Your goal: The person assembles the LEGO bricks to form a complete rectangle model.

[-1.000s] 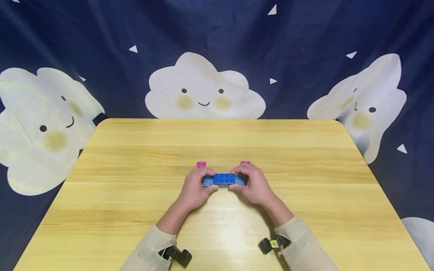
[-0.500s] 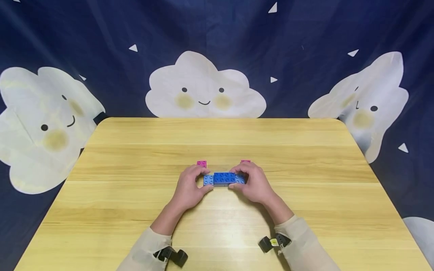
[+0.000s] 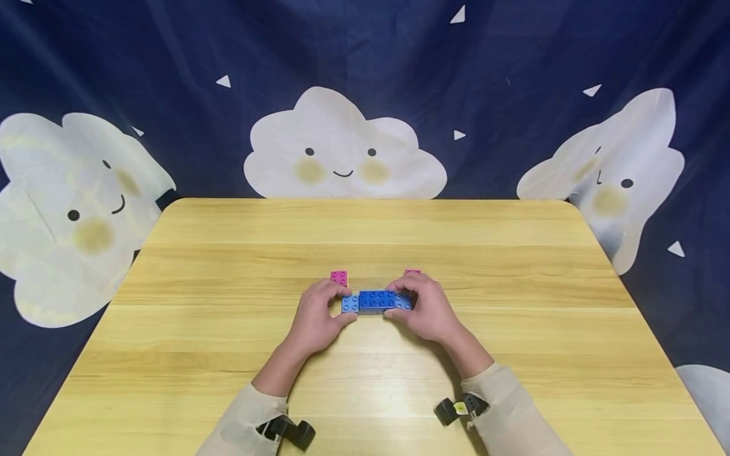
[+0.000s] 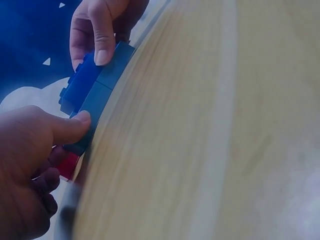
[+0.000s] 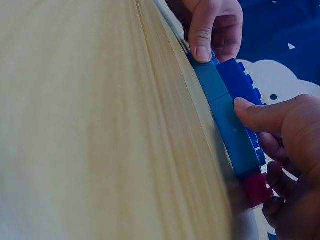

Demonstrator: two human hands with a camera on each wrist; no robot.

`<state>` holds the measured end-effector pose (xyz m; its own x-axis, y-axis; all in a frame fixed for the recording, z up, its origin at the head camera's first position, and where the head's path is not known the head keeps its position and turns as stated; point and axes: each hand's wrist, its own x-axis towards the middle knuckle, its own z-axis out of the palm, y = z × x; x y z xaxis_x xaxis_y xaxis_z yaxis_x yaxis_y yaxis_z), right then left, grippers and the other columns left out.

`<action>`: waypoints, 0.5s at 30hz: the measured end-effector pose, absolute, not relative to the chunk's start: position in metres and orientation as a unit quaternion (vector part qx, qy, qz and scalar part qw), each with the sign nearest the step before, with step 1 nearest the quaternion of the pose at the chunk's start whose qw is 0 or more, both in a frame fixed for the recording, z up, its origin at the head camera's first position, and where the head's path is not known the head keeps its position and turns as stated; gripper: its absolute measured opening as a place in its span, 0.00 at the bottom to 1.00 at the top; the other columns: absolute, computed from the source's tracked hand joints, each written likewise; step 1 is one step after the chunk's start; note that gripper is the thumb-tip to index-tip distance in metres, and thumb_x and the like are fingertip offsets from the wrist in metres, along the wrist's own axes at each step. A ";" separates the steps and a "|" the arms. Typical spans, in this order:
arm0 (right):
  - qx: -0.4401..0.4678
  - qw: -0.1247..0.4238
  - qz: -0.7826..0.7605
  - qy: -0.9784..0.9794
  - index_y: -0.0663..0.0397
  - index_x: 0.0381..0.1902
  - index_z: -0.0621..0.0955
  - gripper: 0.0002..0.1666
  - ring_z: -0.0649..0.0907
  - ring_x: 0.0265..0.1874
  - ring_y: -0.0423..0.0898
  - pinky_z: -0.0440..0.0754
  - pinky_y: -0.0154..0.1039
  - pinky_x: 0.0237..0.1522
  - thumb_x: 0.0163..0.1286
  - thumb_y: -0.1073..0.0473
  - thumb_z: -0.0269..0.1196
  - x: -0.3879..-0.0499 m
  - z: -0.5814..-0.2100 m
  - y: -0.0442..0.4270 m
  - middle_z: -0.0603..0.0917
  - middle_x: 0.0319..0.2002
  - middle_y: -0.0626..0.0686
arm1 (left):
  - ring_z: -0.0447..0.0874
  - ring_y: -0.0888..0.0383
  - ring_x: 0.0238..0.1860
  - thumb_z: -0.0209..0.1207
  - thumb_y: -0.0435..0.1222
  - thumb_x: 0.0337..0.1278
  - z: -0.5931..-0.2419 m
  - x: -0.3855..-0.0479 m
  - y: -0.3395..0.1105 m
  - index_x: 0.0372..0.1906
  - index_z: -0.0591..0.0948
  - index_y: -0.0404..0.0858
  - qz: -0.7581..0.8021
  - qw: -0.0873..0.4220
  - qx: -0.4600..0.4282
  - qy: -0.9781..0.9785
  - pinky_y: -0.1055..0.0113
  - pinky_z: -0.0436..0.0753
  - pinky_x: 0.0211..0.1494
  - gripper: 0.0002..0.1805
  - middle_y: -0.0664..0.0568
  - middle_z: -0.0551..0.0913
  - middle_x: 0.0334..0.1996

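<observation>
Right hand (image 3: 429,313) around blue bricks (image 3: 377,300)

Bricks (image 3: 377,300) smooth plastic; tabletop (image 3: 365,234) wood-grained, glossy; backdrop (image 3: 365,50) creased cloth; sleeves (image 3: 510,408) matt cloth.

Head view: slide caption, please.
Left hand and right hand grip light blue bricks beneath a darker brick, pink bricks beyond.

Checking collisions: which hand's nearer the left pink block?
Left. The left hand is just in front of the left pink block; the right hand is farther right, near the right pink block.
</observation>
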<state>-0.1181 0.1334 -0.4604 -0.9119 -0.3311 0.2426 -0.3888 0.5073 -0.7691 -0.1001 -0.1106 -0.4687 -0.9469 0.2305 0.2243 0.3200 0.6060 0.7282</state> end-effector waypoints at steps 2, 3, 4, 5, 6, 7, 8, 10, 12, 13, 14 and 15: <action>0.211 0.032 0.451 -0.867 0.48 0.37 0.87 0.21 0.77 0.38 0.45 0.73 0.45 0.47 0.45 0.64 0.83 -0.118 -0.461 0.134 0.83 0.34 0.40 | 0.76 0.53 0.44 0.78 0.33 0.44 -0.469 -0.100 -0.110 0.42 0.85 0.38 -0.415 0.051 -0.153 -0.895 0.56 0.73 0.52 0.18 0.53 0.81 0.41; 0.213 0.032 0.450 -0.867 0.49 0.38 0.87 0.21 0.77 0.38 0.45 0.74 0.45 0.47 0.45 0.64 0.83 -0.118 -0.460 0.134 0.82 0.34 0.41 | 0.76 0.53 0.45 0.78 0.33 0.44 -0.469 -0.101 -0.110 0.42 0.85 0.38 -0.415 0.051 -0.153 -0.895 0.55 0.73 0.52 0.18 0.53 0.81 0.41; 0.217 0.031 0.449 -0.867 0.49 0.38 0.87 0.22 0.77 0.38 0.45 0.74 0.45 0.47 0.45 0.63 0.83 -0.118 -0.460 0.135 0.82 0.35 0.41 | 0.76 0.52 0.45 0.78 0.33 0.44 -0.469 -0.101 -0.110 0.42 0.85 0.38 -0.414 0.050 -0.153 -0.896 0.55 0.73 0.53 0.18 0.53 0.81 0.41; 0.220 0.030 0.447 -0.867 0.49 0.39 0.87 0.23 0.77 0.38 0.45 0.74 0.45 0.47 0.44 0.63 0.83 -0.118 -0.460 0.136 0.83 0.35 0.41 | 0.76 0.52 0.46 0.78 0.33 0.45 -0.469 -0.101 -0.110 0.43 0.85 0.38 -0.413 0.048 -0.153 -0.897 0.55 0.73 0.53 0.18 0.53 0.81 0.41; 0.223 0.028 0.445 -0.867 0.50 0.41 0.87 0.24 0.77 0.39 0.45 0.74 0.45 0.48 0.44 0.62 0.83 -0.118 -0.460 0.137 0.83 0.36 0.41 | 0.77 0.52 0.47 0.77 0.33 0.45 -0.469 -0.101 -0.110 0.43 0.85 0.38 -0.412 0.046 -0.152 -0.897 0.55 0.73 0.54 0.18 0.53 0.81 0.41; 0.227 0.026 0.445 -0.866 0.51 0.43 0.87 0.26 0.77 0.40 0.45 0.74 0.45 0.48 0.44 0.61 0.84 -0.118 -0.459 0.138 0.83 0.37 0.42 | 0.77 0.52 0.47 0.77 0.33 0.45 -0.469 -0.101 -0.110 0.43 0.85 0.38 -0.411 0.044 -0.151 -0.898 0.55 0.73 0.55 0.18 0.53 0.81 0.42; 0.229 0.025 0.447 -0.864 0.52 0.45 0.87 0.27 0.77 0.41 0.45 0.74 0.45 0.49 0.44 0.60 0.84 -0.118 -0.459 0.140 0.83 0.38 0.43 | 0.77 0.51 0.48 0.77 0.33 0.45 -0.469 -0.101 -0.110 0.43 0.85 0.38 -0.410 0.042 -0.149 -0.899 0.55 0.73 0.55 0.18 0.53 0.81 0.42; 0.232 0.026 0.459 -0.857 0.55 0.48 0.86 0.29 0.78 0.41 0.46 0.75 0.46 0.48 0.46 0.59 0.83 -0.118 -0.457 0.144 0.84 0.40 0.46 | 0.77 0.50 0.49 0.77 0.32 0.46 -0.468 -0.100 -0.110 0.43 0.85 0.38 -0.410 0.036 -0.144 -0.900 0.54 0.72 0.57 0.18 0.52 0.81 0.42; 0.232 0.033 0.480 -0.845 0.59 0.49 0.85 0.27 0.80 0.41 0.49 0.76 0.47 0.46 0.50 0.59 0.81 -0.120 -0.456 0.149 0.84 0.40 0.50 | 0.77 0.50 0.50 0.77 0.32 0.46 -0.468 -0.100 -0.110 0.44 0.84 0.37 -0.410 0.032 -0.139 -0.901 0.54 0.72 0.58 0.18 0.52 0.81 0.43; 0.231 0.039 0.491 -0.839 0.60 0.49 0.85 0.26 0.80 0.41 0.51 0.77 0.48 0.44 0.52 0.60 0.80 -0.121 -0.455 0.151 0.84 0.40 0.52 | 0.77 0.50 0.50 0.77 0.32 0.46 -0.468 -0.100 -0.109 0.44 0.84 0.37 -0.411 0.030 -0.136 -0.901 0.54 0.72 0.58 0.18 0.52 0.81 0.43; 0.229 0.046 0.500 -0.834 0.61 0.48 0.85 0.24 0.80 0.40 0.52 0.77 0.49 0.42 0.54 0.61 0.78 -0.123 -0.455 0.154 0.84 0.40 0.54 | 0.77 0.50 0.50 0.77 0.32 0.45 -0.468 -0.100 -0.109 0.44 0.84 0.37 -0.412 0.028 -0.134 -0.901 0.54 0.72 0.58 0.18 0.52 0.80 0.43; 0.225 0.053 0.505 -0.831 0.62 0.48 0.85 0.22 0.80 0.39 0.54 0.77 0.50 0.41 0.55 0.62 0.77 -0.125 -0.455 0.157 0.84 0.40 0.55 | 0.77 0.50 0.50 0.77 0.32 0.45 -0.468 -0.100 -0.109 0.44 0.84 0.37 -0.413 0.027 -0.132 -0.901 0.54 0.72 0.58 0.18 0.52 0.80 0.43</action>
<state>-0.1248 0.1570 -0.4549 -0.8930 -0.3208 0.3157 -0.4279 0.3879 -0.8163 -0.1002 -0.1090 -0.4676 -0.9638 0.2156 0.1568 0.2595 0.6237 0.7373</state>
